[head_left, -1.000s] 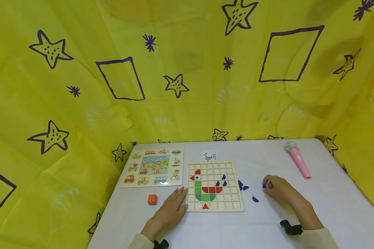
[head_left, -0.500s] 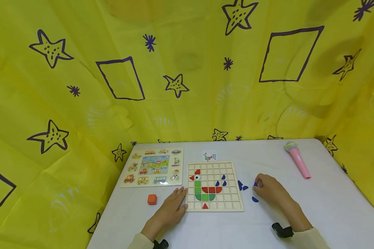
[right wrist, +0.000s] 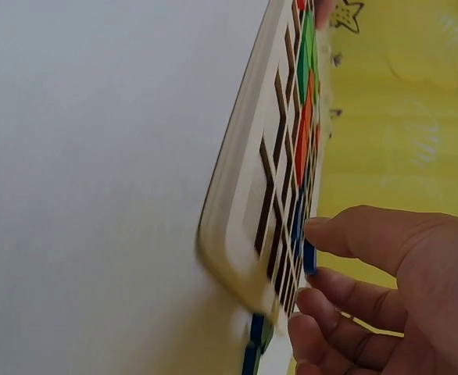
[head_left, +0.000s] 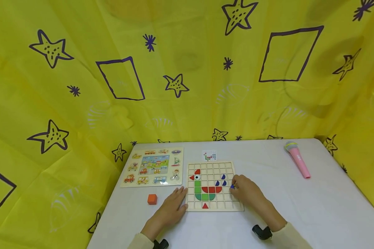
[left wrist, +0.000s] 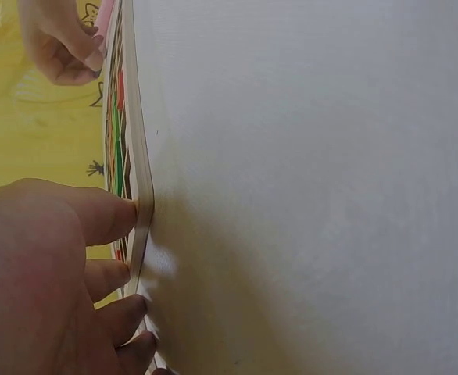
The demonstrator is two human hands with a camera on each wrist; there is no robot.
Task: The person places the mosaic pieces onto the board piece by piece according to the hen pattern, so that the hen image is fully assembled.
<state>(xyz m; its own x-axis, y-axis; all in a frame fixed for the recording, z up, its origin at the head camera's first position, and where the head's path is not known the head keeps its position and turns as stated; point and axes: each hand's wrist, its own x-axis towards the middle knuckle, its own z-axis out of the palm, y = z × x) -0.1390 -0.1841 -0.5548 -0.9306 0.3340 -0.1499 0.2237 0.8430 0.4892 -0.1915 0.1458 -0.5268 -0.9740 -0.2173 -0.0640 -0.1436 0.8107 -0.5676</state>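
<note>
A wooden grid board lies mid-table, holding red, green and blue pieces that form a bird. My left hand rests flat on the table, its fingertips touching the board's left edge. Over the board's right side, my right hand pinches a small blue piece between thumb and finger. Three blue pieces sit in cells left of that hand. Loose blue pieces lie by the board's edge in the right wrist view; in the head view the right hand covers that spot.
Behind the board lies a small picture card with a bird pattern. A vehicle puzzle board is at the back left, an orange cube in front of it. A pink microphone lies at the back right. Yellow cloth surrounds the table.
My right hand has moved left from the table on the right to above the board, carrying the blue piece. The left hand has stayed at the board's edge.
</note>
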